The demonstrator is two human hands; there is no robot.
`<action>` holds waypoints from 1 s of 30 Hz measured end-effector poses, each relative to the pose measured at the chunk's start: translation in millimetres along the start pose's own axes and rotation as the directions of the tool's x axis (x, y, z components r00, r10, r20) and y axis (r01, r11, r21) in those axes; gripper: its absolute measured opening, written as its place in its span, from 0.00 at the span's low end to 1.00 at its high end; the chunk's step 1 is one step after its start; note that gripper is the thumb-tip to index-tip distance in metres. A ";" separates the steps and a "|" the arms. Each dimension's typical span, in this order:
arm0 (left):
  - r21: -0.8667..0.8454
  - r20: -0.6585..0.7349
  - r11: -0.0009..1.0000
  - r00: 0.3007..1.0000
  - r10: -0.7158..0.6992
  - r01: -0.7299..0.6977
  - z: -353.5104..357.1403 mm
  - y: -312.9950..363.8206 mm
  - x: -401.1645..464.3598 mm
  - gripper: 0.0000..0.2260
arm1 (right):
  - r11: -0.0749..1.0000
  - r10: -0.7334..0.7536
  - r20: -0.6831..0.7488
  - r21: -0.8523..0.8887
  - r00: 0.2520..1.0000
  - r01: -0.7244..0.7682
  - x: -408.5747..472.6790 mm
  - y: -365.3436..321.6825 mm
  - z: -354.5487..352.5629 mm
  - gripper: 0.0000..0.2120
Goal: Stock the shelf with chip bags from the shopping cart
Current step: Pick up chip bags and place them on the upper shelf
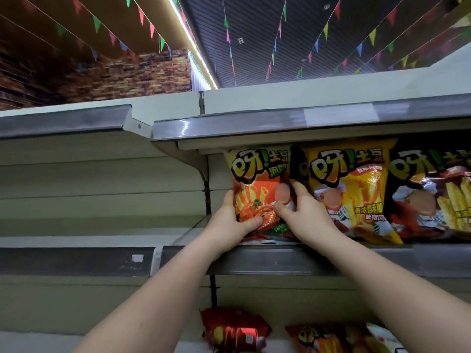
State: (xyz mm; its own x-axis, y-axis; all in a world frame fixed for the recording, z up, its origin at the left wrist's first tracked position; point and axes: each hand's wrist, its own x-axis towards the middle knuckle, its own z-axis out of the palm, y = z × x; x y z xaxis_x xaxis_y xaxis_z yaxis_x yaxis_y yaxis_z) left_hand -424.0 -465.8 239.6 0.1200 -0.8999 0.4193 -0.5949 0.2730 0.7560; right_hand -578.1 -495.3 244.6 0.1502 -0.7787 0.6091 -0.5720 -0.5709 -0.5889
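Note:
An orange chip bag [257,184] stands upright at the left end of the upper shelf [280,258]. My left hand [229,222] grips its lower left side, thumb across the front. My right hand [303,215] holds its right edge, fingers curled behind the bag. Right beside it stands a yellow chip bag [356,179], and further right a dark red chip bag [438,189]. The shopping cart is out of sight.
A shelf [254,128] above overhangs the bags closely. On the shelf below lie a red bag [234,329] and an orange-yellow bag [328,337]. The shelving bay [89,189] to the left holds nothing. Pennant strings hang from the ceiling.

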 end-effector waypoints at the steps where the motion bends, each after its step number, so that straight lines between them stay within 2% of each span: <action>1: 0.000 0.002 1.000 1.000 -0.001 0.001 -0.3 0.3 -1.0 0.39 | 1.000 -0.005 -0.013 -0.010 1.000 0.005 -1.3 0.2 1.2 0.32; 5: 0.022 -0.009 1.000 1.000 0.001 -0.001 -2.3 5.3 -7.9 0.41 | 0.999 -0.016 -0.043 -0.029 0.999 0.015 -5.5 -1.1 -0.4 0.33; 8: 0.037 -0.140 0.999 0.989 0.045 -0.040 -3.1 9.9 -20.7 0.38 | 0.993 -0.096 -0.106 -0.072 0.990 0.089 -18.0 -4.2 -7.1 0.33; 10: 0.008 -0.280 0.997 0.957 0.080 -0.081 -3.7 9.4 -32.5 0.32 | 0.979 -0.193 -0.144 -0.100 0.971 0.180 -31.2 -9.7 -10.4 0.29; 12: -0.066 -0.383 0.986 0.916 0.119 -0.155 -4.3 4.2 -47.1 0.22 | 0.953 -0.297 -0.148 -0.105 0.943 0.284 -48.8 -17.4 -9.6 0.25; 15: -0.121 -0.428 0.965 0.890 0.159 -0.231 -6.7 -9.4 -75.2 0.06 | 0.909 -0.413 -0.082 -0.090 0.907 0.406 -80.2 -26.0 1.0 0.20; 17: -0.158 -0.420 0.961 0.896 0.143 -0.227 -8.7 -22.0 -95.4 0.04 | 0.887 -0.461 -0.002 -0.032 0.888 0.460 -101.0 -26.3 13.7 0.18; 20: -0.186 -0.408 0.973 0.912 0.050 -0.137 -8.5 -47.8 -126.3 0.09 | 0.896 -0.443 0.109 0.077 0.890 0.436 -128.7 -18.3 38.8 0.16; 24: -0.254 -0.363 0.963 0.913 -0.184 0.093 -5.3 -89.7 -162.5 0.09 | 0.945 -0.325 0.268 0.119 0.907 0.304 -158.4 -3.1 75.1 0.17; 30: -0.281 -0.249 0.863 0.837 -0.488 0.419 6.7 -150.0 -193.0 0.06 | 0.993 -0.111 0.493 0.092 0.863 0.076 -183.2 24.2 127.7 0.18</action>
State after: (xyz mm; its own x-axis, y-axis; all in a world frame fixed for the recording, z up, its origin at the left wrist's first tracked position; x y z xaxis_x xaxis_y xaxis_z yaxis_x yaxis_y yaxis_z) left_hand -363.2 -335.4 41.9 0.5884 -0.8014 0.1072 -0.2397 -0.0462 0.9697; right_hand -516.5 -399.6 51.0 0.5904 -0.7367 0.3296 -0.4825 -0.6496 -0.5875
